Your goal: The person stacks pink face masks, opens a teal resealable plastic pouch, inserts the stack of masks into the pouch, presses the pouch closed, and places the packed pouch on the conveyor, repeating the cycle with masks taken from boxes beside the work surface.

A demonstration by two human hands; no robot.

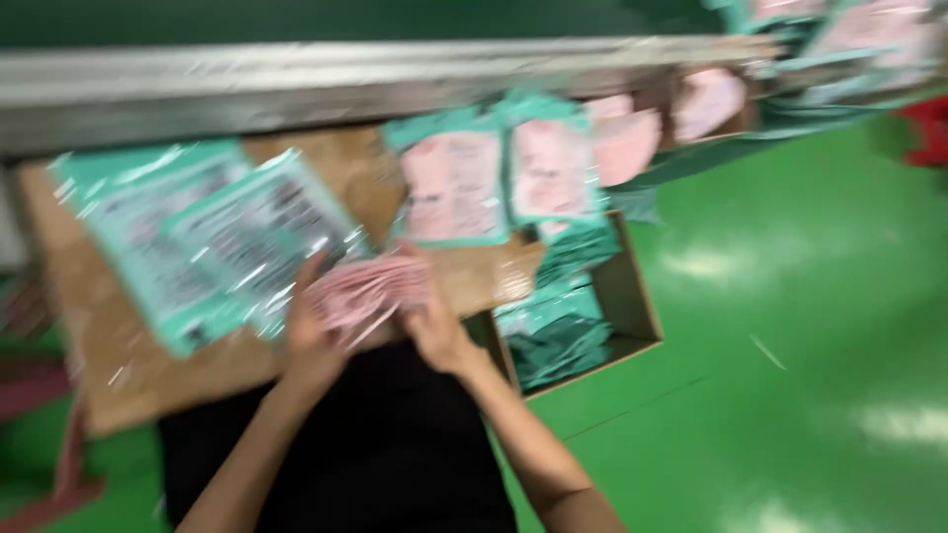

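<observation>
**Both hands on a pink stack over a cardboard bench**

Looking down from the head camera, the frame is heavily smeared by motion, so fine detail is lost. The left hand [314, 341] and the right hand [434, 321] meet at the near edge of a brown cardboard work surface [109, 345], with a stack of thin pink pieces [367, 288] between them. The fingers of both hands curl closed around the stack's ends; how tightly they press cannot be told through the blur.

Just left of the hands, two teal-edged clear packets [202, 242] lie overlapping on the cardboard, tilted. Further back, two teal packets with pink fronts [499, 173] lie side by side, with more pink pieces [632, 138] beyond them to the right. A grey metal rail [296, 89] runs across the top of the view.

Beside the right forearm, an open cardboard box [637, 301] sits on the green floor [790, 326], holding teal packets [558, 331].
</observation>
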